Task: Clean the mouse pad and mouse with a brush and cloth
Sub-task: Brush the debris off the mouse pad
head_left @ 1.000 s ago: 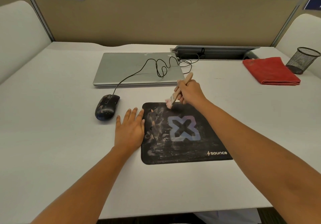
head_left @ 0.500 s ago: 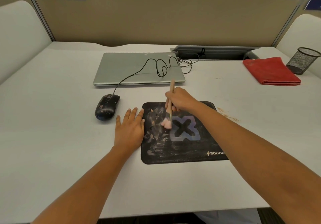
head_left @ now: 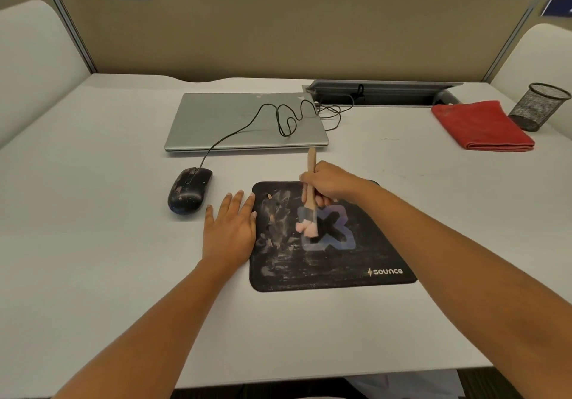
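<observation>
brush (head_left: 310,196) near-upright, bristles down on mouse pad (head_left: 334,262)

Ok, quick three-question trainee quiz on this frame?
1. Which hand grips the brush?
2. True or false: the mouse lies off the mouse pad, to its left.
3. The left hand rests: A) on the mouse, B) flat beside the pad's left edge, C) on the laptop.
Key: 1 right hand; 2 true; 3 B.
</observation>
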A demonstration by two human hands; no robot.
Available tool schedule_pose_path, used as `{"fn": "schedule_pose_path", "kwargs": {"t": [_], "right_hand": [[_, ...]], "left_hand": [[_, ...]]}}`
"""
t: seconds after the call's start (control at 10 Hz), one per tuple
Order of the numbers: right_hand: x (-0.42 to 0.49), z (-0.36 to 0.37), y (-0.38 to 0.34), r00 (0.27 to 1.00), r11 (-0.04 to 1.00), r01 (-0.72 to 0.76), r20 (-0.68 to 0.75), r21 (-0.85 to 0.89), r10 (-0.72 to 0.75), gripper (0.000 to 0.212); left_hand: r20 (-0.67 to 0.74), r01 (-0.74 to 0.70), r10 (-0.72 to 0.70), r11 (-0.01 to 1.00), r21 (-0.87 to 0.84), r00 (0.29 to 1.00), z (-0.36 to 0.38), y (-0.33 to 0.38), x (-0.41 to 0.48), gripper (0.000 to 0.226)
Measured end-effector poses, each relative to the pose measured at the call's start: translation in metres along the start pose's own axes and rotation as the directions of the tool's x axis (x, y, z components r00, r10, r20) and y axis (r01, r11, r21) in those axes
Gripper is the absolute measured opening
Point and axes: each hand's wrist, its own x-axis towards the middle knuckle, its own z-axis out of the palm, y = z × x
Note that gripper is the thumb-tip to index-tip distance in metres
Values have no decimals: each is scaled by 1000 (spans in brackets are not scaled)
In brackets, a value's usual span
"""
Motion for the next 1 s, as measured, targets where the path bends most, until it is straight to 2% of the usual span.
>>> {"fn": "schedule_pose_path", "kwargs": {"t": [0.1,0.2,0.3,0.4,0.5,0.6,0.7,0.8,0.9,1.0], "right_hand": [[6,-14,5,935,995,26,-355,97,11,42],[10,-26,18,739,997,50,-674,56,1,40],[12,-20,31,739,998,-8,-673,-58,-33,44],[7,-12,30,827,999,14,-560,-49,-39,41],[-3,-5,27,951,1000,7,-308,22,0,44],[-12,-7,26,997,999,-26,-69,36,29,45],[-7,-21,25,935,977,-30,-341,213,103,42],[2,-34,31,735,969,8,-658,247,162,36],[10,-29,38,686,981,-34,-709,193,164,39],[15,-15,36,734,984,-8,-668,178,127,41]], "left_hand": [[-18,-6,6,1000,-14,1000,0,0,0,50],[-24,-5,5,1000,-11,1000,1,0,0,50],[-19,-3,2,1000,-12,1000,2,0,1,50],[-11,-2,2,1000,-5,1000,2,0,1,50],[-9,1,-1,1000,-2,1000,2,0,1,51],[-6,-2,2,1000,-6,1000,2,0,1,51],[-9,-4,4,1000,-7,1000,2,-1,1,51],[-11,-5,5,1000,-2,1000,2,-1,0,50],[-8,-5,5,1000,-5,1000,1,0,0,50],[-4,-5,5,1000,-3,1000,0,0,0,51]]}}
